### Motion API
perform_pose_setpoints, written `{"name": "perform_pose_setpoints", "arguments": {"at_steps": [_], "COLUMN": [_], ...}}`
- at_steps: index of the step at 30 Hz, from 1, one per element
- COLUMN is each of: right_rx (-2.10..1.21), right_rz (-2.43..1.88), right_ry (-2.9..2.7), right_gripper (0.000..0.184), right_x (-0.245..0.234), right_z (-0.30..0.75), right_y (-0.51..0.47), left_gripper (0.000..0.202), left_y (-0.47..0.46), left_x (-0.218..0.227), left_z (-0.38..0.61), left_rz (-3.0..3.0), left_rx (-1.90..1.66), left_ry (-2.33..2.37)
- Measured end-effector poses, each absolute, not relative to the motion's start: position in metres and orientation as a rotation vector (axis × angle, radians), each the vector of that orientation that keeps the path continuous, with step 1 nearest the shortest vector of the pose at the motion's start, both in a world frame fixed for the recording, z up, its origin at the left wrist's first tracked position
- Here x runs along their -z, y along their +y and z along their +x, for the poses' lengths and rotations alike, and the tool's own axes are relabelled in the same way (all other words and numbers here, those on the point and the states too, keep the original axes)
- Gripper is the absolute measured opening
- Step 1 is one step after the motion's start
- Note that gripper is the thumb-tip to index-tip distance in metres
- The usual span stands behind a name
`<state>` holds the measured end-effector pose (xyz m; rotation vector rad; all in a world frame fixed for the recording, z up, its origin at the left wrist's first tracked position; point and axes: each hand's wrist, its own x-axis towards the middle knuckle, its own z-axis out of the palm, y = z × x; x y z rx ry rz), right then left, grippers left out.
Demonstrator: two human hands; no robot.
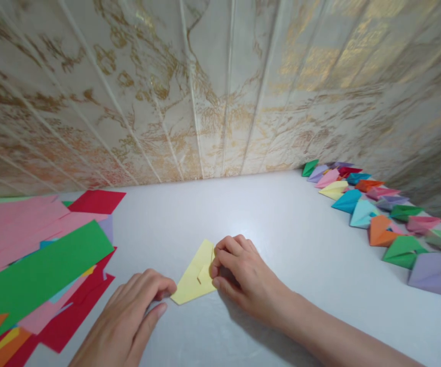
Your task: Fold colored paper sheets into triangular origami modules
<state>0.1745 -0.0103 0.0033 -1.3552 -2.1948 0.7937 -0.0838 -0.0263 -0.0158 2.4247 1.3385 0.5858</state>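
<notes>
A pale yellow folded paper [195, 278], pointed at the top and with a small slit or flap near its middle, lies on the white table. My right hand [247, 278] has thumb and fingers closed on its right edge and hides that corner. At the paper's lower left corner is my left hand [134, 311]; its index fingertip reaches the corner, while the thumb stands apart below with nothing between them.
Loose coloured sheets cover the table's left side, among them a green sheet [52, 272], pink sheets [14, 224] and a red sheet [98, 202]. Rows of folded paper shapes, including a purple one [430, 275], run along the right. A patterned wall [212, 92] bounds the back.
</notes>
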Motion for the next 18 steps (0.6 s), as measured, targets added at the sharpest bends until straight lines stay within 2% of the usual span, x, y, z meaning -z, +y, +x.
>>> {"name": "perform_pose_setpoints", "arguments": {"at_steps": [3,6,9,14,18], "right_rx": [-0.759,-0.734,-0.707,-0.691,-0.721], "right_rz": [-1.377,-1.423,-1.445,-1.406,-1.294], "right_ry": [-2.192,-2.179,-2.154,-2.167,-2.217], "right_gripper": [0.021,0.03,0.035,0.036,0.046], "right_x": [-0.004,-0.007,-0.009,-0.015,-0.019], "right_z": [0.173,0.169,0.164,0.169,0.182], "right_y": [-0.011,-0.012,-0.012,-0.01,-0.003], "left_gripper": [0.026,0.039,0.038,0.054,0.051], "left_y": [-0.039,-0.054,-0.066,-0.066,-0.052], "left_x": [0.016,0.014,0.014,0.023,0.016], "left_z": [-0.096,-0.08,-0.045,-0.018,-0.023], "left_rz": [2.608,2.923,3.101,3.127,3.119], "left_rx": [-0.678,-0.712,-0.66,-0.625,-0.528], "left_ry": [1.443,1.293,1.199,1.316,1.214]}}
